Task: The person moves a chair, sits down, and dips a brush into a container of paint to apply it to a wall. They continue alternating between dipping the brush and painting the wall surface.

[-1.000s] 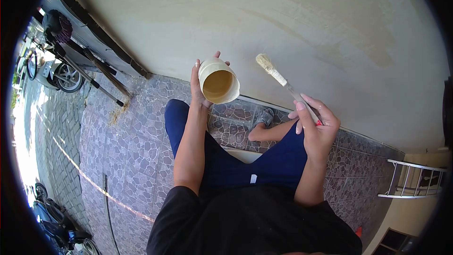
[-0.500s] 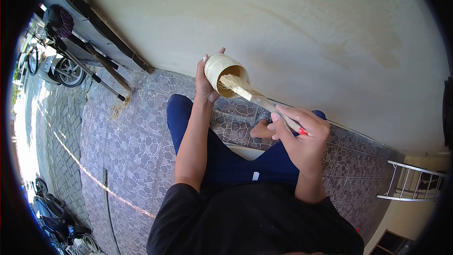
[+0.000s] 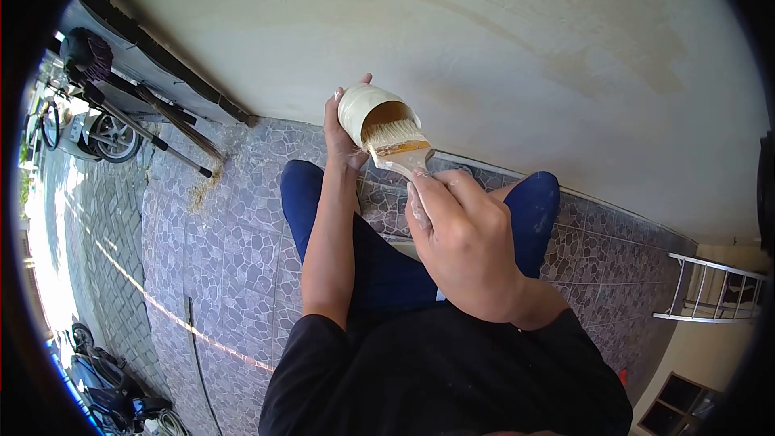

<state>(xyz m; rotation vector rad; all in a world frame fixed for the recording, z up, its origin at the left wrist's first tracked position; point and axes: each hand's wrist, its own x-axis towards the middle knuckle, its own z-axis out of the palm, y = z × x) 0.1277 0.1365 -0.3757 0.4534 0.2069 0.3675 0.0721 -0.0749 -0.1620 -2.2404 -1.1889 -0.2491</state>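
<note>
A cream-coloured round container, tilted with its mouth facing me, is held by my left hand, the fingers wrapped round its far side. My right hand is closed on the handle of a wide paintbrush. The pale bristles reach into the mouth of the container and touch its lower rim. White specks mark the fingers of both hands. What lies deeper inside the container is hidden by the brush.
A wall with darker patches rises in front of my knees. Stone-patterned tiles cover the floor. Brooms lean at the left, near a parked motorbike. A metal ladder stands at the right.
My right hand has moved left and turned, so the brush now shows its broad face. Its grip has shifted nearer the bristles. My left hand and the container have moved slightly left and up.
</note>
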